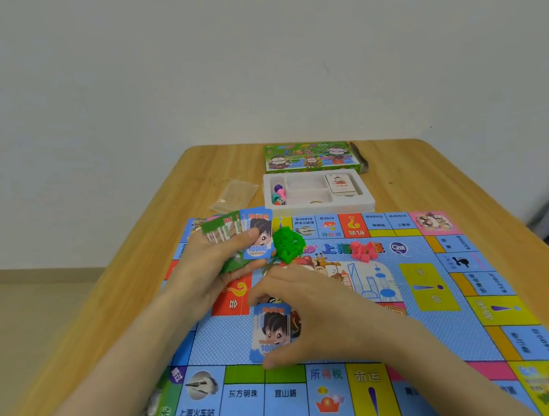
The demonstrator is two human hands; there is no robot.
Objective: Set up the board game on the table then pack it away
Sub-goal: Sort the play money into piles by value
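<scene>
Board game: board (312, 338) laid flat on the bench (110, 324), near side toward the person; pieces partly dealt out.
Left hand (206, 274): fan of play-money notes (235, 235) pinched between thumb and fingers, held up off the board, probably so single notes can be drawn from it.
Right hand (316, 307): blue 10000 note (271, 332) nipped between thumb and fingertips, low over the board centre; judged to be dealt onto a pile, contact with the board cannot be told.
Green houses (288, 243): heaped on the board, just beside the fan.
Pink houses (364, 251): small heap near the board title, apart from the green.
White tray (366, 204): beyond the board's far edge; coloured pawns and dice (278, 195) in the left compartment, card deck (341, 183) in the right, middle nearly bare.
Box lid (308, 157): behind the tray, face up.
Plastic bag (235, 195): flat on the bench, left of the tray, apparently emptied.
</scene>
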